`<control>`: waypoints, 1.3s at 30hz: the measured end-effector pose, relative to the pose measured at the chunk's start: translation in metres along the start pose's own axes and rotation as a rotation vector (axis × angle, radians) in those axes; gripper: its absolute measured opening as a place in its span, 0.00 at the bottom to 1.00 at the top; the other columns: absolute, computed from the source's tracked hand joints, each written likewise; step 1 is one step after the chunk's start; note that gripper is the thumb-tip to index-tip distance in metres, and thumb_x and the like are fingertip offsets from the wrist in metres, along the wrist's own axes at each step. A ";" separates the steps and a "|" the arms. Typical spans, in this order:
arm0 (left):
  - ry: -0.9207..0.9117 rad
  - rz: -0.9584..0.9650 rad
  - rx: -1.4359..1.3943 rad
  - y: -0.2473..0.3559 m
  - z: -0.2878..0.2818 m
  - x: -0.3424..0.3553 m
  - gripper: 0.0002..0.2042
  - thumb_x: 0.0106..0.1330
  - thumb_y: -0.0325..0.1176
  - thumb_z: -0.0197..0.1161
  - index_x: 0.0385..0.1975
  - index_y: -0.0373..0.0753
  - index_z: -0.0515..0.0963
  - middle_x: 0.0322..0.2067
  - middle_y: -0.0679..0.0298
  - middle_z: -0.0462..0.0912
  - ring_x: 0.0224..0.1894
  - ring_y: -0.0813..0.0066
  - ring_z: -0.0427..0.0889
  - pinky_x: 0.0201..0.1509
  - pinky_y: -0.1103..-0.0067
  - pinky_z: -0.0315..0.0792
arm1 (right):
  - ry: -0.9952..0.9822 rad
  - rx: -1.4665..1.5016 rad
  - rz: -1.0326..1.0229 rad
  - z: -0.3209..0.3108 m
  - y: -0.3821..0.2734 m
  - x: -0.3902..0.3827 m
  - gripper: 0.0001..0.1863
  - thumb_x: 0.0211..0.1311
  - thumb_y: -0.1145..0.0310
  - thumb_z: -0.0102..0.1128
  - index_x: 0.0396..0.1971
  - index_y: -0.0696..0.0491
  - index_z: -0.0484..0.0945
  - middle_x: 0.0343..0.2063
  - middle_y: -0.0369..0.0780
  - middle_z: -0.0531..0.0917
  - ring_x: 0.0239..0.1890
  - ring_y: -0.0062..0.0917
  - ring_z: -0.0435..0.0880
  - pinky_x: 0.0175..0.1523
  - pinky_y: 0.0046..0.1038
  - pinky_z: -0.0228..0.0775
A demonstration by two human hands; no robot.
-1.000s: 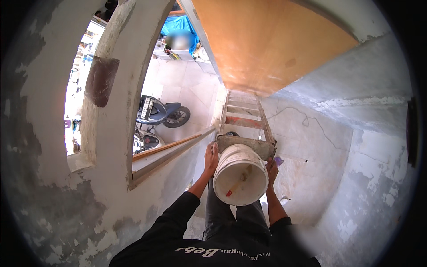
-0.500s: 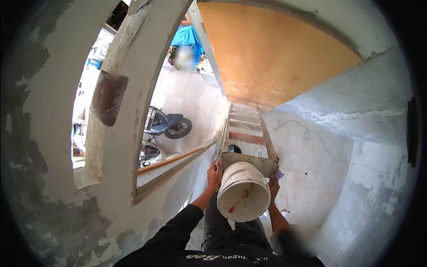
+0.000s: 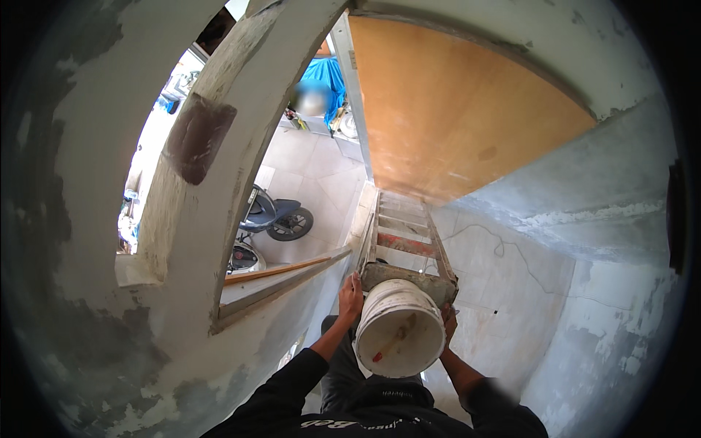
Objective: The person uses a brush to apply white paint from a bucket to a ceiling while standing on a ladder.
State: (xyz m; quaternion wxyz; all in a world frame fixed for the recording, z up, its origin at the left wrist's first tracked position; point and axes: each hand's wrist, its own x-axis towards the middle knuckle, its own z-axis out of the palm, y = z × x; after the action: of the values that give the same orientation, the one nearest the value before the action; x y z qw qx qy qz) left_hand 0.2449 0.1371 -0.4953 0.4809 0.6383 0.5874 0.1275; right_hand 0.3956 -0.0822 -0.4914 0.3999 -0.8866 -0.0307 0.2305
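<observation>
A worn stepladder (image 3: 409, 247) stands in front of me, its top board (image 3: 387, 274) close to my body. My left hand (image 3: 351, 298) is closed on the left edge of the ladder's top. At the opposite edge is my right hand (image 3: 450, 318), its fingers curled against the ladder and partly hidden. Between my hands a white plastic bucket (image 3: 401, 306) is at the top board, its mouth tilted toward me. Inside lies a slim tool (image 3: 389, 346) with a red end, its kind unclear. What the bucket rests on is hidden.
A bare window frame (image 3: 292, 280) opens on the left, with a motorbike (image 3: 281, 219) beyond it. An orange-brown panel (image 3: 467, 102) stands ahead. Grey patchy walls (image 3: 599, 299) rise on the right. A thin cable (image 3: 511, 255) runs across the tiled floor (image 3: 482, 277).
The view has shifted, and my left knee now shows beside the bucket. A small purple thing by my right hand is no longer visible. Both hands remain at the ladder's top.
</observation>
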 end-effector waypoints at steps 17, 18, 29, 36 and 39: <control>-0.049 -0.048 0.032 -0.011 -0.001 0.004 0.33 0.68 0.60 0.36 0.40 0.31 0.73 0.38 0.35 0.76 0.45 0.35 0.72 0.49 0.55 0.64 | -0.090 0.177 -0.066 -0.002 -0.003 -0.005 0.26 0.69 0.47 0.42 0.29 0.57 0.73 0.24 0.45 0.82 0.28 0.30 0.81 0.35 0.35 0.70; -0.068 -0.036 0.040 -0.016 0.001 0.006 0.33 0.67 0.61 0.36 0.42 0.31 0.73 0.38 0.36 0.76 0.46 0.36 0.72 0.50 0.56 0.64 | -0.089 0.177 -0.082 -0.004 0.004 -0.005 0.26 0.69 0.47 0.42 0.29 0.57 0.73 0.24 0.45 0.82 0.28 0.30 0.81 0.35 0.35 0.70; 0.007 0.076 -0.095 -0.015 -0.004 -0.014 0.29 0.63 0.60 0.50 0.42 0.36 0.78 0.35 0.45 0.81 0.42 0.50 0.80 0.47 0.66 0.71 | -0.076 0.223 -0.346 0.019 0.056 0.018 0.20 0.58 0.54 0.59 0.37 0.58 0.74 0.33 0.45 0.81 0.36 0.32 0.80 0.43 0.37 0.70; 0.025 0.200 -0.074 -0.008 -0.011 -0.014 0.23 0.65 0.53 0.53 0.42 0.37 0.79 0.34 0.47 0.82 0.39 0.53 0.81 0.44 0.66 0.72 | -0.205 0.428 -0.365 0.022 0.071 0.030 0.23 0.52 0.60 0.65 0.44 0.57 0.72 0.42 0.43 0.78 0.46 0.30 0.77 0.49 0.34 0.69; 0.003 0.198 -0.067 -0.011 -0.007 -0.017 0.23 0.66 0.52 0.52 0.43 0.36 0.79 0.33 0.49 0.82 0.38 0.55 0.82 0.43 0.67 0.72 | -0.239 0.454 -0.425 0.018 0.071 0.030 0.27 0.50 0.61 0.68 0.48 0.58 0.71 0.44 0.42 0.78 0.48 0.30 0.77 0.51 0.34 0.68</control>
State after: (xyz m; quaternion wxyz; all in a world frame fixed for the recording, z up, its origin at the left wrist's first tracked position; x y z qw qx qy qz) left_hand 0.2280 0.1240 -0.4932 0.4863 0.6765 0.5176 0.1947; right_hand 0.4049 -0.1111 -0.5648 0.6198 -0.7154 -0.2096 0.2453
